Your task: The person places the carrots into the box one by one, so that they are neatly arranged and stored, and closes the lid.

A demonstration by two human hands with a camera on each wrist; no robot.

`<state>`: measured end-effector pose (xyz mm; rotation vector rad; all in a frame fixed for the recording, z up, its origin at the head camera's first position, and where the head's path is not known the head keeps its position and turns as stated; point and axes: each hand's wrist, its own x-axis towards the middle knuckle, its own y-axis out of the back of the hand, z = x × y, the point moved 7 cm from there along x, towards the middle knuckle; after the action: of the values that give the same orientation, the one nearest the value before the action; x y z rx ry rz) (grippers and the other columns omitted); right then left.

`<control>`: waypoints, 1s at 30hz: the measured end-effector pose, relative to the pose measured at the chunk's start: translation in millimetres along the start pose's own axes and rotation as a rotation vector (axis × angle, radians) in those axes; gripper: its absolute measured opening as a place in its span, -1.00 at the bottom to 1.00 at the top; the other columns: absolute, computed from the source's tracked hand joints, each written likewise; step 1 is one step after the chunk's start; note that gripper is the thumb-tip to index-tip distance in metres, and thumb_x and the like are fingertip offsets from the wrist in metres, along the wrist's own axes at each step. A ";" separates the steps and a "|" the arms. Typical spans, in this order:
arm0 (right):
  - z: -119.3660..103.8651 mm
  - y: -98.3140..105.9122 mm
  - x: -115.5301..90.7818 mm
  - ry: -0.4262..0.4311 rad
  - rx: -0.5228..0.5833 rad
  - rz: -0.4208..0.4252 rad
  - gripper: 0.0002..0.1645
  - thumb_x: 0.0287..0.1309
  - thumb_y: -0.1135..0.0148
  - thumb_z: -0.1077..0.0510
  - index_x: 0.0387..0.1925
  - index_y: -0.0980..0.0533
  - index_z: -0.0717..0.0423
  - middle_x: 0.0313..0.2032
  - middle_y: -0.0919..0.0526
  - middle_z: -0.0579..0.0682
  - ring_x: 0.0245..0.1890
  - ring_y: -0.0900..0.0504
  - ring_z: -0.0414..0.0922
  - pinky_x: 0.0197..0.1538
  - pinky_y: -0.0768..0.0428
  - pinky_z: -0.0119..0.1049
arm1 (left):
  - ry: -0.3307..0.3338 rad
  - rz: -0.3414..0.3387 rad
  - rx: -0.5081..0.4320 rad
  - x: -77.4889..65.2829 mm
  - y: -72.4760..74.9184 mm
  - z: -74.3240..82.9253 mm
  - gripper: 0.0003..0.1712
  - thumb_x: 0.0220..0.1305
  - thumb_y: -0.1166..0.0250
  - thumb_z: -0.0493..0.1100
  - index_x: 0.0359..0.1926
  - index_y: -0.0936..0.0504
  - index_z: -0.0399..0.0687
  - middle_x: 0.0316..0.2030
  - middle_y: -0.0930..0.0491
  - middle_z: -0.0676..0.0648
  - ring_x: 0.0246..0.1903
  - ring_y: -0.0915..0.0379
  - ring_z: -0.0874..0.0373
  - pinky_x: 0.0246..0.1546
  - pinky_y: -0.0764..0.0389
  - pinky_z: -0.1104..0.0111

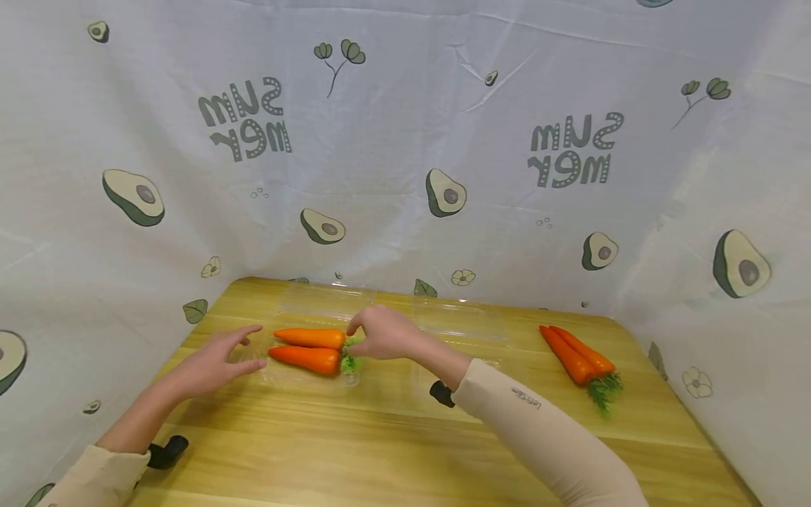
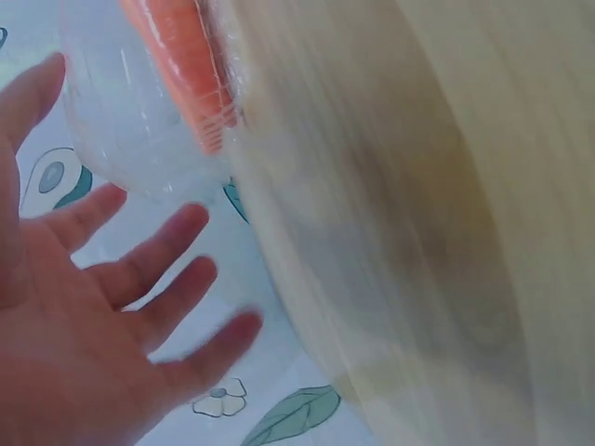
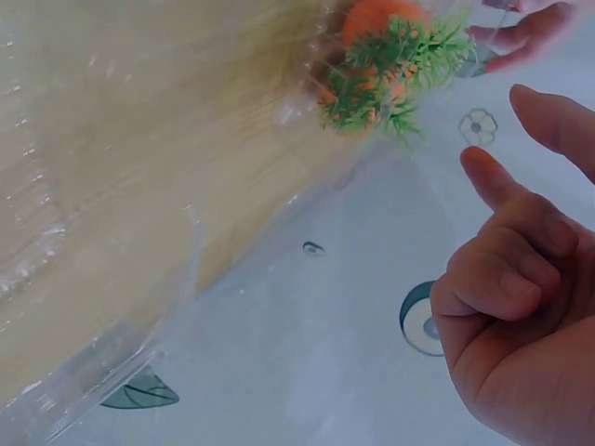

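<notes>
Two orange carrots with green tops, an upper carrot (image 1: 309,337) and a lower carrot (image 1: 307,359), lie side by side in a clear plastic clamshell box (image 1: 298,381) whose lid stands raised at the back. My left hand (image 1: 212,362) is at the box's left end by the carrot tips, fingers spread and nothing held. At the other end my right hand (image 1: 383,334) hovers by the green leaves (image 3: 395,70). In the right wrist view its thumb and index finger are extended and apart, the other fingers curled, with nothing between them.
A second clear clamshell box (image 1: 459,318) stands opened right of the first, partly behind my right forearm. Two more carrots (image 1: 570,355) with green tops lie on the wooden table (image 1: 380,451) at the right. A white curtain (image 1: 393,141) printed with avocados hangs around the table.
</notes>
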<state>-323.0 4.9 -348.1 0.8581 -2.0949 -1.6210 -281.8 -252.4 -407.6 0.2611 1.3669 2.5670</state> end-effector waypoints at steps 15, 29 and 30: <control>24.6 8.8 -24.3 -0.021 0.076 0.049 -0.60 0.23 -0.36 -0.01 0.04 -0.70 0.08 -0.71 -0.40 -0.14 -0.68 -0.26 -0.22 -0.48 -0.29 -0.33 | -0.053 0.222 0.031 -4.4 14.7 46.3 -0.33 0.42 -0.24 0.15 0.37 -0.43 -0.14 0.30 -0.40 -0.33 0.30 -0.20 -0.36 0.19 -0.25 -0.32; 67.3 16.2 -61.2 -0.079 0.244 0.124 -0.62 0.25 -0.37 0.01 0.03 -0.68 0.11 -0.68 -0.42 -0.09 -0.67 -0.30 -0.21 -0.47 -0.34 -0.34 | -0.209 0.270 -0.095 -7.7 2.7 121.0 -0.55 0.36 -0.33 -0.10 0.24 -0.55 -0.04 0.18 -0.57 -0.11 0.21 -0.41 -0.15 0.15 -0.47 -0.12; 70.4 16.3 -63.4 -0.080 0.256 0.128 -0.62 0.25 -0.37 0.02 0.03 -0.68 0.11 -0.69 -0.40 -0.10 -0.68 -0.29 -0.21 -0.47 -0.34 -0.34 | -0.211 0.266 -0.113 -7.9 0.8 124.4 -0.55 0.36 -0.34 -0.10 0.23 -0.56 -0.02 0.17 -0.57 -0.09 0.20 -0.43 -0.13 0.13 -0.50 -0.10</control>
<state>-322.3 101.0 -346.8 0.7278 -2.3971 -1.3637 -242.2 -156.3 -338.8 0.7152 1.1760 2.7195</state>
